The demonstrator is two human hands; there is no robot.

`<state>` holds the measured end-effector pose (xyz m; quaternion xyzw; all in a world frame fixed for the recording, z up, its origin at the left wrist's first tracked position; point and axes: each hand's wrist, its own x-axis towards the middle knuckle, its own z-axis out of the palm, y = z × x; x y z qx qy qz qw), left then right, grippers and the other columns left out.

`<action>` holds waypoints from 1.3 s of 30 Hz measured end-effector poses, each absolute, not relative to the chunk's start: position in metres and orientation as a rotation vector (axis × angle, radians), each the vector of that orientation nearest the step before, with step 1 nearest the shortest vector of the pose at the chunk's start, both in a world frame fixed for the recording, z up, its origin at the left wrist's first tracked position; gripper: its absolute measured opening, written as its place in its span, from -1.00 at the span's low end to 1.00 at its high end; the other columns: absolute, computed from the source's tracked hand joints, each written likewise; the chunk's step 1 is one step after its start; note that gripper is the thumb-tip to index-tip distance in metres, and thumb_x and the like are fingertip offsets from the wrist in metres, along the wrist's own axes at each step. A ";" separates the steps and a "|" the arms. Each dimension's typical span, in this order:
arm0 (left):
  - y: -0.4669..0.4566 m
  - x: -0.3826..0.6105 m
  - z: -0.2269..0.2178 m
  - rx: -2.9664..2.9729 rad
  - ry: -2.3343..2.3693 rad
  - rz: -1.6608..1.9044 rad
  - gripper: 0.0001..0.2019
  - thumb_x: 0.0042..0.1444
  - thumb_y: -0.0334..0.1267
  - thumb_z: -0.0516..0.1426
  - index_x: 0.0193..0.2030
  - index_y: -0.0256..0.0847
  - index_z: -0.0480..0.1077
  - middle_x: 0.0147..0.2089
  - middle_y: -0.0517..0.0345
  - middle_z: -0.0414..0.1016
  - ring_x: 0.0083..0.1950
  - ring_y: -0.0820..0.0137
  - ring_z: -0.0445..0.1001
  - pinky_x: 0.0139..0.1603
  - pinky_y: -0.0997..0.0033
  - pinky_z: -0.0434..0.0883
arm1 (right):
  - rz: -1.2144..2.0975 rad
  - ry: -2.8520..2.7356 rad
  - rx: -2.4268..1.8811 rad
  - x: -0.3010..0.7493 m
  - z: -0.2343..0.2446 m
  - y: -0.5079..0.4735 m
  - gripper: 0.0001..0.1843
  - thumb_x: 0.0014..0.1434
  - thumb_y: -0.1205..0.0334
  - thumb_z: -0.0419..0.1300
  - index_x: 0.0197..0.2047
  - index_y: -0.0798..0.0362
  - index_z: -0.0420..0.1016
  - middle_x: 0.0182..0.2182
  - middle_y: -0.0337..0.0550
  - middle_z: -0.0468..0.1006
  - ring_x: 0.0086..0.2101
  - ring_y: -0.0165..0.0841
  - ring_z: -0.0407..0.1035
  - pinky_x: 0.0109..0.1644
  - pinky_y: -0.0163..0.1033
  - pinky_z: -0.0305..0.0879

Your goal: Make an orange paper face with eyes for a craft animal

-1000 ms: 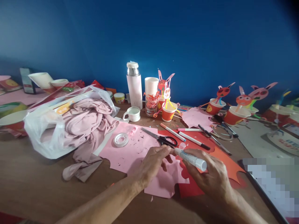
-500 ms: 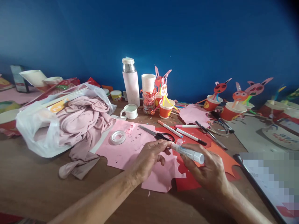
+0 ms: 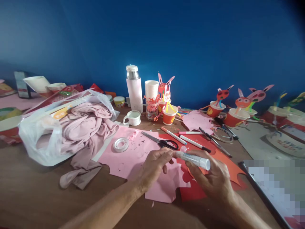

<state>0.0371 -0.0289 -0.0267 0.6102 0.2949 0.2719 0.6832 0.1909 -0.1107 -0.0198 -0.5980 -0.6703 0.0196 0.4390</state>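
Tube first on my feed: a white tube (image 3: 193, 159) with blue print, shaped like a pen, lies slanted low in the middle of the view, just above the papers. The right hand (image 3: 213, 183) is closed round its barrel, fingers curled under it, and the blunt end sticks out up and to the right. The left hand (image 3: 154, 165) comes in from the other side, thumb and forefinger pinched tight on the tube's narrow tip; I cannot tell whether a cap sits under those fingertips.

Both hands hover over a pink sheet (image 3: 130, 157) speckled with small scraps. A red sheet (image 3: 194, 192) overlaps it on the right, and an orange cut-out (image 3: 230, 168) lies just beside the right hand. Just beyond the tube's tip sits a small clear cap (image 3: 183, 148), and near it black-handled scissors (image 3: 163, 143) lie on the pink sheet. A tape roll (image 3: 120, 144) rests further left on the same sheet.

Behind these I see an orange-tipped marker (image 3: 173, 135), a black-tipped marker (image 3: 195, 143) and a pink pen (image 3: 190, 132). Further back stand a white mug (image 3: 132, 117), a thermos flask (image 3: 134, 89), a stack of paper cups (image 3: 152, 89) and red cup figures (image 3: 169, 115) with paper ears. On the left of the wooden table (image 3: 30, 194) a plastic bag (image 3: 38, 140) holds pink cloth (image 3: 87, 127) that spills out towards the pink sheet
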 end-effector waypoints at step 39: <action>-0.023 0.042 -0.031 0.846 0.802 0.714 -0.78 -0.21 -0.20 0.27 -0.48 -0.34 0.46 -0.44 0.11 0.41 -0.48 0.57 0.24 -0.58 0.60 0.11 | 0.310 -1.268 -1.483 0.200 -0.026 -0.102 -0.81 0.10 0.13 0.14 -0.23 0.00 0.46 -0.41 -0.18 0.55 -0.43 -0.35 0.44 -0.42 -0.35 0.35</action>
